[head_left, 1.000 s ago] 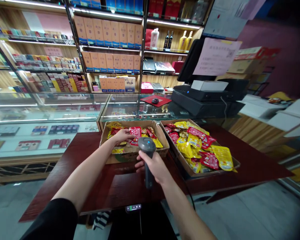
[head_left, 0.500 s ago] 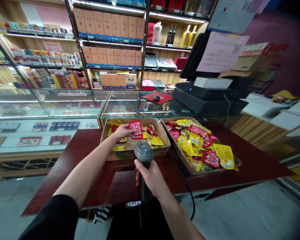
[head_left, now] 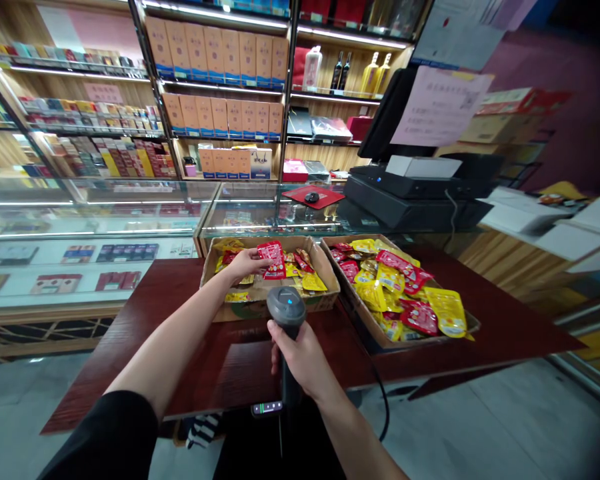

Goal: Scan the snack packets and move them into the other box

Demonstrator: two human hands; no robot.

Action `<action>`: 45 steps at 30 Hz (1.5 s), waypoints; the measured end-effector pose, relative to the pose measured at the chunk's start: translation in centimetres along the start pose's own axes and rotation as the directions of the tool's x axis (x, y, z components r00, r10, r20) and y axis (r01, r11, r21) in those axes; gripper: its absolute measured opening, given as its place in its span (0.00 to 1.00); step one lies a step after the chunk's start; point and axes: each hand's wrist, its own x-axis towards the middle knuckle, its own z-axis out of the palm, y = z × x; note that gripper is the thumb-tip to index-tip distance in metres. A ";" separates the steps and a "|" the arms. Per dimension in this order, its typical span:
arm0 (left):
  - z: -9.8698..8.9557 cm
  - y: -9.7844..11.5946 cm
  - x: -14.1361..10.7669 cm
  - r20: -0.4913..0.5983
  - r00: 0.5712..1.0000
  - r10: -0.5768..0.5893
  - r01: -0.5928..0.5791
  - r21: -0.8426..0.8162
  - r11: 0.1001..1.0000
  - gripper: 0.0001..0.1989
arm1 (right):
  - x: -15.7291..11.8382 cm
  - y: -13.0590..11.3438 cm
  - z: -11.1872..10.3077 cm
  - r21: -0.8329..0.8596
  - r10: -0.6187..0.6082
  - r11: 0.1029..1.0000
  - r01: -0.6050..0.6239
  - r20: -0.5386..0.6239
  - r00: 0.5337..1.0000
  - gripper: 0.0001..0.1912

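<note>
The left hand (head_left: pixel 245 265) pinched a red snack packet (head_left: pixel 275 259) over a cardboard box (head_left: pixel 250 311), near twelve o'clock from the barcode scanner (head_left: pixel 287 305). Apart from it, the right hand (head_left: pixel 305 359) was wrapped around the scanner's handle. At about three o'clock from the scanner, a second carton (head_left: pixel 353 315) held heaped red and yellow packets (head_left: pixel 391 280) on the dark-red table (head_left: pixel 195 380).

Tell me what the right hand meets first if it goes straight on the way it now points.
Led by the scanner, the right hand would probably meet the left box at its near side; height is unclear, so it might instead pass over towards the red packet.
</note>
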 end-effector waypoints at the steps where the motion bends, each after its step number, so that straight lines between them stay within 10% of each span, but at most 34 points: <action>1: 0.0 -0.1 0.0 0.006 1.000 0.007 -0.007 -0.006 1.000 0.26 | 0.0 0.0 0.0 -0.002 -0.010 1.000 0.010 0.000 1.000 0.20; 13: 0.2 0.8 -0.4 -0.010 1.000 -0.018 0.018 -0.013 1.000 0.24 | 0.3 -0.3 -0.3 0.103 -0.012 0.995 0.015 -0.025 1.000 0.19; 17: 0.5 1.0 -1.0 0.003 1.000 -0.005 0.005 -0.025 1.000 0.23 | 2.8 -1.9 -2.6 0.168 -0.187 0.960 0.223 -0.207 0.960 0.13; 22: 1.7 2.5 -1.1 0.079 0.995 -0.063 0.075 -0.161 0.984 0.21 | 6.6 -4.6 -6.9 0.207 -0.095 0.966 0.156 -0.278 0.956 0.10; 28: 7.7 6.4 1.2 0.177 0.976 -0.128 0.167 -0.223 0.960 0.15 | 8.5 -7.9 -11.1 0.450 0.033 0.891 0.061 -0.198 0.980 0.08; 37: 18.4 6.7 7.7 0.003 0.994 -0.106 0.106 -0.077 0.991 0.20 | 10.4 -10.8 -20.4 0.336 0.079 0.939 0.068 -0.406 0.910 0.06; 45: 15.1 5.4 8.7 -0.051 0.988 -0.143 0.143 -0.004 0.990 0.18 | 10.2 -10.2 -22.0 0.356 0.101 0.933 0.044 -0.380 0.919 0.06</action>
